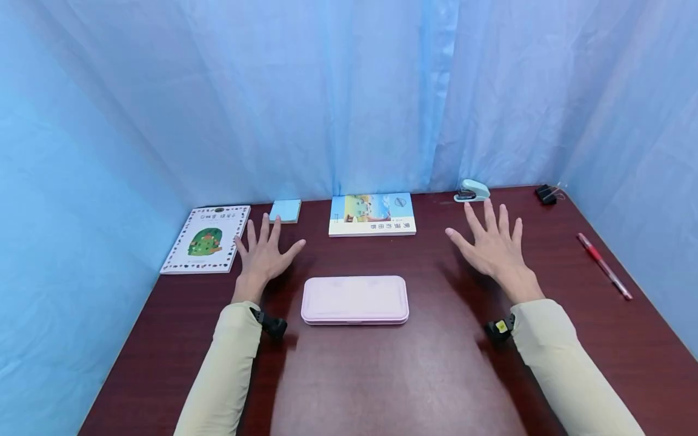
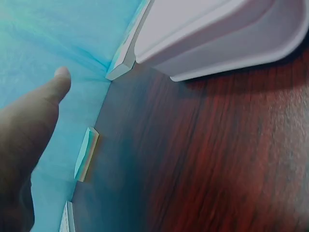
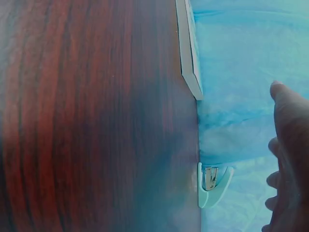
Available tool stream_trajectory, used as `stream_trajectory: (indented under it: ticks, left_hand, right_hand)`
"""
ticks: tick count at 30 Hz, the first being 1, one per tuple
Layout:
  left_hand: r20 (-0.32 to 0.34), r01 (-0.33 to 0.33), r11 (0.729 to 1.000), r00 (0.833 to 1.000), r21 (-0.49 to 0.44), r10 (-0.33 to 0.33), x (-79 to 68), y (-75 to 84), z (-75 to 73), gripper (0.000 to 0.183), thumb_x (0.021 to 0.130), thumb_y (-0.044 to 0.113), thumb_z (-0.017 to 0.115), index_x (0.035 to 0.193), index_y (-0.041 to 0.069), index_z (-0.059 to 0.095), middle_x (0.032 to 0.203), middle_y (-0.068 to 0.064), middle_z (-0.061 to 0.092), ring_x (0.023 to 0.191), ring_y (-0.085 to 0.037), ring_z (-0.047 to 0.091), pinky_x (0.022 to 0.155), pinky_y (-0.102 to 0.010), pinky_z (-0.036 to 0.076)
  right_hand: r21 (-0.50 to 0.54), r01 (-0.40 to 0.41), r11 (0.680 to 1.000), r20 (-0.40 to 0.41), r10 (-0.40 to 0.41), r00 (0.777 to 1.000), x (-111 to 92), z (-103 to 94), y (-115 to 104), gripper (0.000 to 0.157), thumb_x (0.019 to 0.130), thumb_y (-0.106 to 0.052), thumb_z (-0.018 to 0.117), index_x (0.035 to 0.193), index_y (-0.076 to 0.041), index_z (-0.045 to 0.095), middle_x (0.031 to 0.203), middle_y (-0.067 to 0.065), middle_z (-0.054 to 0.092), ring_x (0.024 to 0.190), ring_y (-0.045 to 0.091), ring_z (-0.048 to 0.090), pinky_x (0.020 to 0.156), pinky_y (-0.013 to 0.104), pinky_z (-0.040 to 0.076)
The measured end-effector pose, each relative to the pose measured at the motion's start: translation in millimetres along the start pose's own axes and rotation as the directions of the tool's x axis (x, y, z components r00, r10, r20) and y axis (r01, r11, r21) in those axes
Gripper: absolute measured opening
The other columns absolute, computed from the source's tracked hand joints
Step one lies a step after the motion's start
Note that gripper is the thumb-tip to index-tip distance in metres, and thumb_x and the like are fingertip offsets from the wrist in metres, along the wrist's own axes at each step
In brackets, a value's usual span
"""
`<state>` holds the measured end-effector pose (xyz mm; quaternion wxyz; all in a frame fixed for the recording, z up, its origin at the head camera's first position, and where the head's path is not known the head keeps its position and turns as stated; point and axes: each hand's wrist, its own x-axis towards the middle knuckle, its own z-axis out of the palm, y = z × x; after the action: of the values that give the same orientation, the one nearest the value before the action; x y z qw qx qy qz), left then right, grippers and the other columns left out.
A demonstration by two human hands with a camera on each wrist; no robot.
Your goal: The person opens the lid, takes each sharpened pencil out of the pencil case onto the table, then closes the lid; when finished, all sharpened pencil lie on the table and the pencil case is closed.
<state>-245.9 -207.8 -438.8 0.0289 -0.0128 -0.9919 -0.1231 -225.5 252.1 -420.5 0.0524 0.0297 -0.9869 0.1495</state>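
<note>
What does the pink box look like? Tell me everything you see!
The pink box is pale, long and plastic-looking, with rounded corners and a smooth lid edged by a rim. It looks closed, so its inside is hidden. It lies flat on the dark reddish table, long sides running left to right, between the left hand and right hand. Neither hand touches it.

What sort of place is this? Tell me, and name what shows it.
Probably a screened-off desk space, perhaps set up for filming: blue curtains hang behind and on both sides of a dark table, and stationery, such as a stapler and a red pen, sits on it.
</note>
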Motion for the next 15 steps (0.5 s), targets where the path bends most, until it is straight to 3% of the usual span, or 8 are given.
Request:
stream_trajectory:
  ticks: [3,7,11,15]
  left_hand:
    - [-0.031,-0.025,0.999,0.999,-0.030,0.024,0.0,-1.7,0.8,0.094,0.080,0.076,0.035,0.150,0.020,0.006,0.155,-0.006,-0.002,0.139,-0.034,-0.009,0.103,-0.063,0.000]
    - [-0.080,-0.084,0.989,0.994,-0.125,0.075,-4.7,-1.9,1.1,0.089,0.083,0.067,0.044,0.149,0.014,0.016,0.151,-0.012,0.016,0.136,-0.035,0.013,0.105,-0.056,0.017]
    - [-0.081,-0.145,0.954,0.988,-0.261,0.128,-17.4,0.5,0.8,0.077,0.085,0.058,0.051,0.142,0.009,0.033,0.140,-0.015,0.034,0.128,-0.032,0.030,0.100,-0.052,0.030]
    - [-0.039,-0.210,0.911,0.977,-0.356,0.210,-36.4,1.9,3.7,0.067,0.087,0.052,0.053,0.135,0.007,0.042,0.131,-0.014,0.044,0.119,-0.029,0.043,0.096,-0.047,0.036]
  right_hand:
    - [0.007,0.020,1.000,-0.038,-0.019,0.999,0.4,-0.5,-0.3,0.080,0.086,-0.070,0.030,0.149,-0.026,0.008,0.154,0.014,-0.006,0.137,0.037,-0.013,0.101,0.062,-0.010]
    - [0.088,0.093,0.992,-0.142,-0.080,0.987,-1.9,1.0,-1.7,0.076,0.088,-0.060,0.041,0.149,-0.023,0.016,0.153,0.014,0.010,0.138,0.037,0.004,0.105,0.058,0.005]
    - [0.210,0.238,0.948,-0.252,-0.183,0.950,-6.8,5.4,-9.5,0.069,0.089,-0.044,0.054,0.146,-0.017,0.027,0.148,0.012,0.026,0.134,0.035,0.021,0.105,0.054,0.017]
    - [0.264,0.346,0.900,-0.270,-0.275,0.923,-15.9,14.2,-24.7,0.066,0.088,-0.038,0.060,0.143,-0.014,0.033,0.144,0.012,0.033,0.131,0.031,0.028,0.104,0.050,0.022]
